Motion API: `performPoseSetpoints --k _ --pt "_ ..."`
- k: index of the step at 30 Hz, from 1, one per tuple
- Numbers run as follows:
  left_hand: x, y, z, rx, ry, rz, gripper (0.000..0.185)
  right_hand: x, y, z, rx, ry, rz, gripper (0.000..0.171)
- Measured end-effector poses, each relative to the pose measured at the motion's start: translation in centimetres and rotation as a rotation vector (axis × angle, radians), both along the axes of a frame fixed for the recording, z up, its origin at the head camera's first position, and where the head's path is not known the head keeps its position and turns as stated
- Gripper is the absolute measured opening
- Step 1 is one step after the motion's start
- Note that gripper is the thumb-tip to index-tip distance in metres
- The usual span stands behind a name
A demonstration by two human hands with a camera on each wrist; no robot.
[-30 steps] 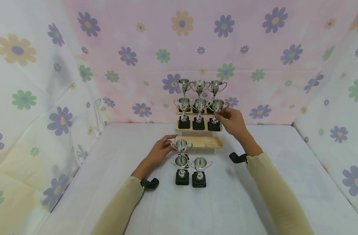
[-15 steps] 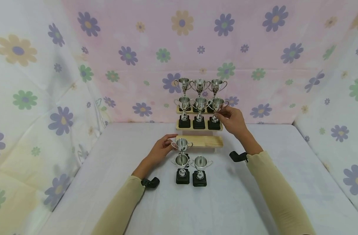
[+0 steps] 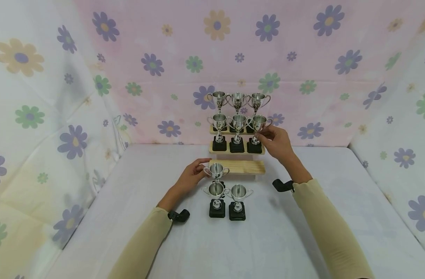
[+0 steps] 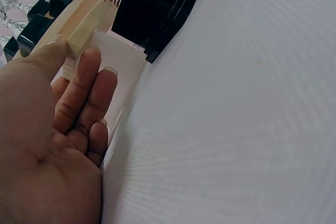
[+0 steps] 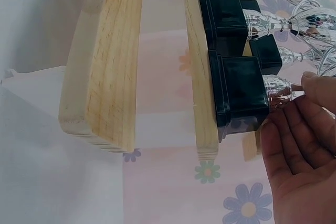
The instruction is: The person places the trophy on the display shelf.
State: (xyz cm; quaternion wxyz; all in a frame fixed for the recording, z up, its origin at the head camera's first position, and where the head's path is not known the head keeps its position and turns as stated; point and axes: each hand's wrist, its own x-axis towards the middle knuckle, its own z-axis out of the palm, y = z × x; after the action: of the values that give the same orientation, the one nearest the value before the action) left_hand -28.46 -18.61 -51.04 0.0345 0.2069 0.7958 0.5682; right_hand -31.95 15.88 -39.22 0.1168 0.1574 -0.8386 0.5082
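Head view: trophy (image 3: 257, 130) in right grip (image 3: 276, 142).

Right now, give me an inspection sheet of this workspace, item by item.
Surface: white cloth-covered table, bare in front.
Job's things: stepped wooden rack; three trophies on the top step, three on the middle step, one trophy on the lowest step; two trophies on the table just before the rack.
Clutter: nothing seen.
Grippers: right hand pinches the right-end middle-step trophy; left hand, fingers straight, touches the lowest-step trophy.
Cables: nothing seen; black wrist cameras on both sleeves.
Surroundings: flowered cloth backdrop on three sides.
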Motion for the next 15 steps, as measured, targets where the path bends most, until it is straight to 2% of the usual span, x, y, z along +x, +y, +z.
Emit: performPoseSetpoints --k 4,15 --pt "-0.03 0.02 -0.04 -0.002 -0.005 -0.001 0.048 0.05 0.05 -0.11 -0.005 -0.007 0.001 0.022" --pt "0.09 0.02 0.12 -0.001 -0.010 0.000 0.047 0.76 0.70 -0.67 -0.067 0.061 0.015 0.025"
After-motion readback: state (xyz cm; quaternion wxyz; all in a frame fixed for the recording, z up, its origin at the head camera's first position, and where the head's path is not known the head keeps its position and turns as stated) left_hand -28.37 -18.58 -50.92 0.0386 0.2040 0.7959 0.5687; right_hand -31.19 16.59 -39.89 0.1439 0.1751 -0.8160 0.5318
